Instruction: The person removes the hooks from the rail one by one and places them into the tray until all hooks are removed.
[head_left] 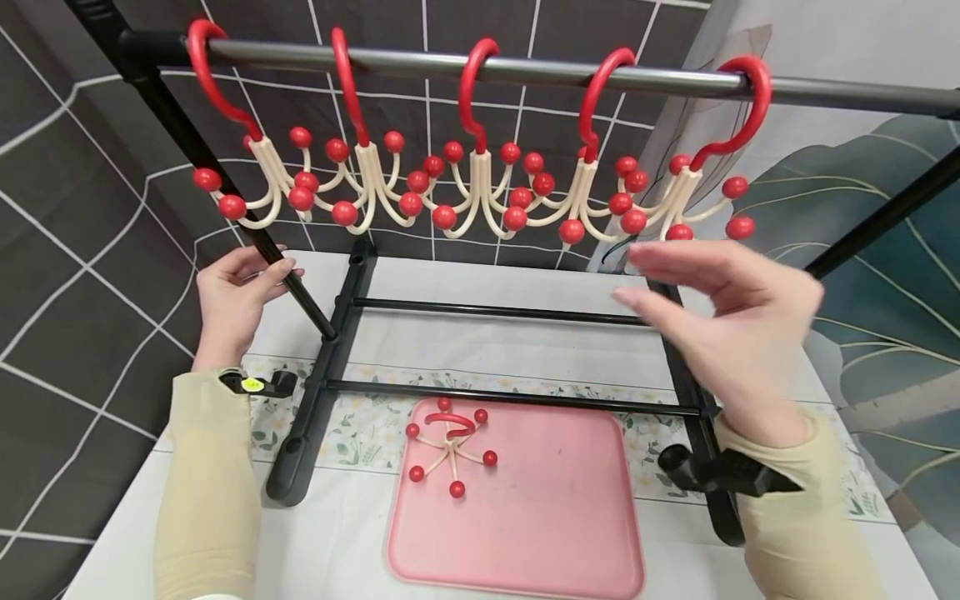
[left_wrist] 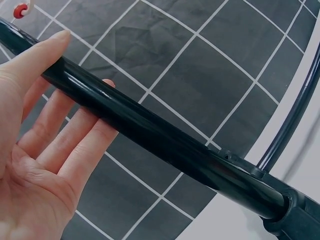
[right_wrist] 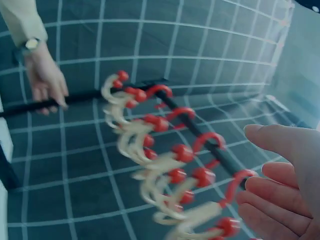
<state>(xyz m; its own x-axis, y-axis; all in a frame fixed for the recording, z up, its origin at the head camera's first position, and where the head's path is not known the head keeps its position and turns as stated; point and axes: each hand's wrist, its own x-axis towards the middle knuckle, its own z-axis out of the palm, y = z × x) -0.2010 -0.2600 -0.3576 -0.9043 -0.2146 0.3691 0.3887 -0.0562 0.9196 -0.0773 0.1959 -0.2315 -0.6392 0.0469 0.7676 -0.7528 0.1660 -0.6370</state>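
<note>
Several cream hangers with red hooks and red ball tips hang in a row on the grey top bar (head_left: pixel 540 68) of a black rack; the rightmost hanger (head_left: pixel 678 196) is nearest my right hand. My left hand (head_left: pixel 234 292) holds the rack's slanted left post (left_wrist: pixel 145 125), thumb on one side and fingers on the other in the left wrist view. My right hand (head_left: pixel 738 312) is in the air below the rightmost hanger, thumb and fingers apart, nothing between them. Another hanger (head_left: pixel 451 446) lies at the left of a pink tray (head_left: pixel 555 500).
The rack's feet (head_left: pixel 303 417) and lower crossbars (head_left: pixel 510 395) stand on a white tablecloth (head_left: pixel 337 533) with a floral band. Behind is a dark cloth with a white grid (head_left: pixel 75 292). A leaf-patterned hanging (head_left: pixel 877 250) is at the right.
</note>
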